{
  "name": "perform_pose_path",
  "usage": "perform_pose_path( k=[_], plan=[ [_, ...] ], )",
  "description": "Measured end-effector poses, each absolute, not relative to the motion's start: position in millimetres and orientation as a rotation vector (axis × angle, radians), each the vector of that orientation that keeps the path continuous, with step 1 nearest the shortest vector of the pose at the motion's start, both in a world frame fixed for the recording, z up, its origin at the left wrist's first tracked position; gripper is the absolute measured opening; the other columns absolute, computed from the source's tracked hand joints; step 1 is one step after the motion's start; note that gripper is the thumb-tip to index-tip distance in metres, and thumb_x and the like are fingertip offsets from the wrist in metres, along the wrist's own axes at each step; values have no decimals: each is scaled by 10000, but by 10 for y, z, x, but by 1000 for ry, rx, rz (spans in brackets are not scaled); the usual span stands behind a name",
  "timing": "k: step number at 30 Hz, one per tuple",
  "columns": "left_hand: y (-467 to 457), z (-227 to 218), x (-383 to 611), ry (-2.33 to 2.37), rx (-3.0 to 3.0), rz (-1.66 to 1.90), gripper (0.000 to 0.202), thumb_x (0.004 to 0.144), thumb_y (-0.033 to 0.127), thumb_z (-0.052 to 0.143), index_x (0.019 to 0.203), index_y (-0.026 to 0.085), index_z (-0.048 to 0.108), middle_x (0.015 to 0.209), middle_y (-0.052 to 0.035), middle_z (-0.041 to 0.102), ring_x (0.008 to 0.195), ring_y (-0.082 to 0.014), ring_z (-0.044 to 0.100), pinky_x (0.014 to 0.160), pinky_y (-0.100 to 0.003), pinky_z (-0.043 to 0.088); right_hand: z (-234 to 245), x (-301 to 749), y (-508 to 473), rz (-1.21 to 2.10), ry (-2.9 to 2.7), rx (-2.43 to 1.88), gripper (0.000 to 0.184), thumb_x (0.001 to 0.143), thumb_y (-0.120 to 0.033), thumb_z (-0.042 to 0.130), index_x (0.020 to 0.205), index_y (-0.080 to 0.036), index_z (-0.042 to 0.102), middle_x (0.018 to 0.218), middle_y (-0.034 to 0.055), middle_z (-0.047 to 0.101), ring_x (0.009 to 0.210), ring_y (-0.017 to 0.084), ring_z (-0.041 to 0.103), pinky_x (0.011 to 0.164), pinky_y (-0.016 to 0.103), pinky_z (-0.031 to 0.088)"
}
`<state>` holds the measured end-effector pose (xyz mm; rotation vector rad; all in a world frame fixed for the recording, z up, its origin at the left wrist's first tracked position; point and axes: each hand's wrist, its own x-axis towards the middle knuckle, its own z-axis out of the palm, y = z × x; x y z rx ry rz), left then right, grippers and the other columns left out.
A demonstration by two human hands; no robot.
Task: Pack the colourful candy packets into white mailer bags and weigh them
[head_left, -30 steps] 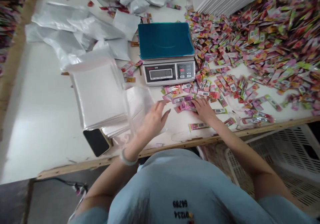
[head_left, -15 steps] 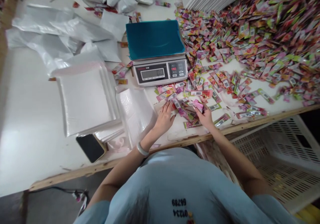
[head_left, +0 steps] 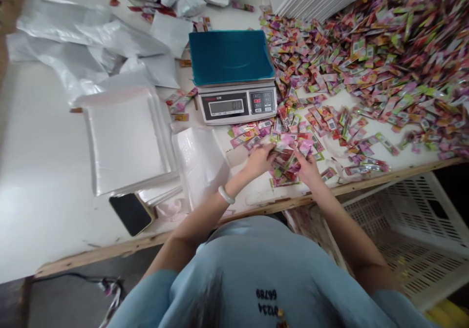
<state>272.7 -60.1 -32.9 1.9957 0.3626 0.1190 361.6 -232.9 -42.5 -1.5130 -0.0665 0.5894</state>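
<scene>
Both my hands meet over a small heap of colourful sachets (head_left: pixel 286 159) on the white table, just in front of the scale. My left hand (head_left: pixel 260 159) curls round the heap's left side, and my right hand (head_left: pixel 309 167) closes on its right side, so the sachets are bunched between them. A white bangle sits on my left wrist. The scale (head_left: pixel 234 74) has a blue-green weighing pan with nothing on it and a grey display panel. A white padded envelope (head_left: pixel 200 159) lies just left of my left hand.
A huge pile of loose sachets (head_left: pixel 384 50) covers the table's right half. A stack of white envelopes (head_left: pixel 124 137) and a black phone (head_left: pixel 132 213) lie at the left. Crumpled silver bags (head_left: pixel 91 40) are at the back left. A white plastic crate (head_left: pixel 410 230) stands below the table edge.
My left hand moved right from the envelope to the sachets. Both hands then drew together and gathered sachets into a bunch between them.
</scene>
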Motion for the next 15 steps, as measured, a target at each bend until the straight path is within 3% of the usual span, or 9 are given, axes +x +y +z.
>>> perform_pose_path(
  k=[3,7,11,15],
  plan=[
    [-505,-344,2739,462,1581,187,107,882,217,676,966,202,612,867,-51,710,934,-251,713,956,-403,545,-292,3704,-2430,703,-48,-1391,507,690,-713,805,892,-266,679,754,-14,701,723,188,679,632,311,557],
    [-415,-301,2440,457,1192,225,308,833,254,731,1066,226,531,941,-21,701,937,-206,712,969,-405,558,-161,3804,-2538,705,-224,-1660,492,692,-684,824,844,-251,649,621,-46,602,622,180,626,644,328,558],
    [-419,-209,2094,570,953,232,340,800,264,764,1041,227,527,938,30,681,821,-140,699,919,-363,590,-105,3785,-2350,589,-638,-2155,447,726,-635,797,817,-218,664,749,56,698,778,267,676,765,398,547],
    [-492,-259,1908,678,829,162,380,865,498,722,1020,194,554,784,35,634,741,-164,706,905,-433,606,-96,3678,-1985,552,-799,-2293,389,813,-587,721,871,-207,659,798,94,710,825,306,680,803,421,534]
  ],
)
